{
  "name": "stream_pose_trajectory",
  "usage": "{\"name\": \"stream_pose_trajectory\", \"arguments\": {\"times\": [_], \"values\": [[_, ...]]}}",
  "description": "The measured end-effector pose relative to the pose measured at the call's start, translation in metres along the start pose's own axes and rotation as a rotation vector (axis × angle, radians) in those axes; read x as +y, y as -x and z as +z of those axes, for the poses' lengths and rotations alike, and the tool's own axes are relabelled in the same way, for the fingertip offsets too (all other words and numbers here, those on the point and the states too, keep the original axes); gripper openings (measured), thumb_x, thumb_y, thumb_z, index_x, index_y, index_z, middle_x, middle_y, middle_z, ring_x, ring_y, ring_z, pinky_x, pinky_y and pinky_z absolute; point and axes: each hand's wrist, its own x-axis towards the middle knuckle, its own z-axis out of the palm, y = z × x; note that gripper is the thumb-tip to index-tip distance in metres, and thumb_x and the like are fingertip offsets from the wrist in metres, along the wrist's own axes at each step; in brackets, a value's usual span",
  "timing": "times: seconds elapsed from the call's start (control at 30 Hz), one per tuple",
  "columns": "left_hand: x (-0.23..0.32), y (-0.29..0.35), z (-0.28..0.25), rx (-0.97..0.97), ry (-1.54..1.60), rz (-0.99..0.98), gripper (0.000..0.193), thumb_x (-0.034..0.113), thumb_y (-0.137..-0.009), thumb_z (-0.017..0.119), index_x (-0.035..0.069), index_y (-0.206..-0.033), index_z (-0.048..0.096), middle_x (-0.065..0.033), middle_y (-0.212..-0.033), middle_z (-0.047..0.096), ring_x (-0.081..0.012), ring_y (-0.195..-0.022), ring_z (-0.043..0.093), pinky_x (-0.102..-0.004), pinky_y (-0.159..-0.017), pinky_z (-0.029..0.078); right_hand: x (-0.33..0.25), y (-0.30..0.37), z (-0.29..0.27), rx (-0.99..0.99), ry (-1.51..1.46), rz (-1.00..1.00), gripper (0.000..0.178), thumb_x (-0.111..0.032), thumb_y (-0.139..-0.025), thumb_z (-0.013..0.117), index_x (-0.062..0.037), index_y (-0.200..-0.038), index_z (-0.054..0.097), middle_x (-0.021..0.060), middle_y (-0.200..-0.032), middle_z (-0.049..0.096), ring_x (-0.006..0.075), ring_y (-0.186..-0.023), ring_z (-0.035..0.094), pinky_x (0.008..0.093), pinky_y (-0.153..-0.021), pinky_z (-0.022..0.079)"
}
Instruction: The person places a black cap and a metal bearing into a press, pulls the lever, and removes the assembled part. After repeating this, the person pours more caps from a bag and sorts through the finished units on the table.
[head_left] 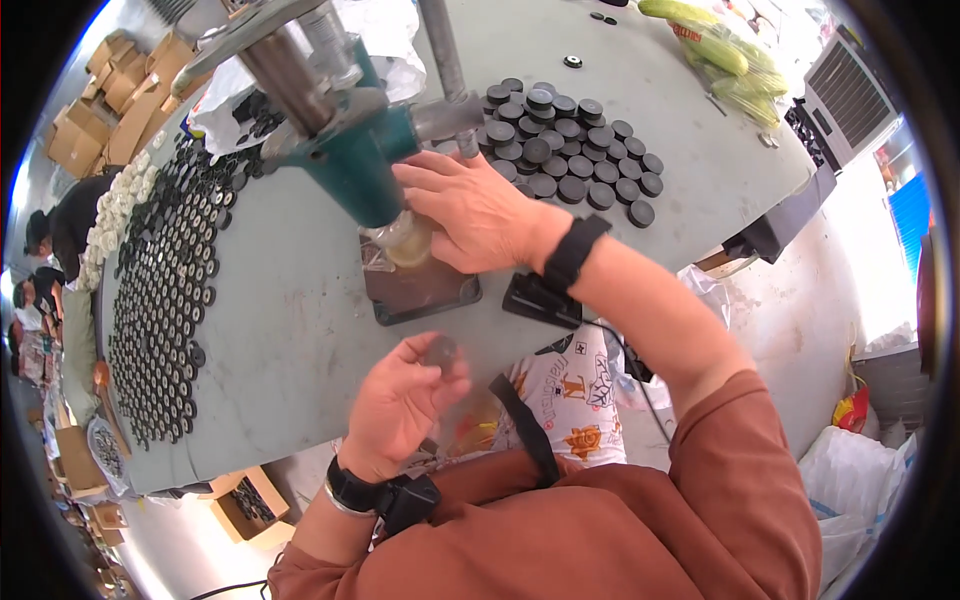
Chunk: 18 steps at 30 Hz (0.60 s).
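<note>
My left hand, over the table's near edge, pinches a small dark round cap, slightly blurred, between thumb and fingertips. My right hand is beside the head of a green bench press, with its fingers stretched toward the press and the thumb apart. Its fingertips are partly hidden by the press, and I see nothing held in it. Below the press head, a yellowish clear ram tip hangs over a dark metal base plate. Just right of the press lies a heap of black round caps.
Rows of black wheel-like pieces with pale centres cover the table's left side. A black device with a cable sits by my right wrist. A plastic bag of green vegetables lies far right. An open carton stands below the table.
</note>
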Motion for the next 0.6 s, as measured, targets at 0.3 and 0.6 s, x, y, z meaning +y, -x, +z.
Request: {"name": "stream_pose_trajectory", "arguments": {"times": [0.3, 0.6], "values": [[0.01, -0.003, 0.014, 0.07, -0.099, -0.021, 0.034, 0.0, -0.084, 0.048, -0.004, -0.118, 0.044, -0.0156, -0.106, 0.052, -0.0261, -0.09, 0.058, -0.0378, -0.078, 0.056, 0.024, -0.024, 0.003, -0.374, -0.004, -0.17, 0.037, -0.029, -0.074, 0.049, -0.0107, -0.101, 0.067, 0.0006, -0.119, 0.053, 0.0145, -0.121, 0.043, 0.0478, -0.093, 0.032], [0.001, -0.032, 0.032, 0.034, -0.175, -0.164, 0.032, 0.003, -0.09, 0.048, -0.003, -0.12, 0.044, -0.0139, -0.107, 0.054, -0.0245, -0.094, 0.06, -0.0385, -0.081, 0.055, 0.059, 0.019, -0.003, -0.063, -0.012, -0.134, 0.028, -0.028, -0.073, 0.057, -0.009, -0.091, 0.066, 0.0018, -0.106, 0.057, 0.0148, -0.106, 0.05, 0.0389, -0.084, 0.033]]}}
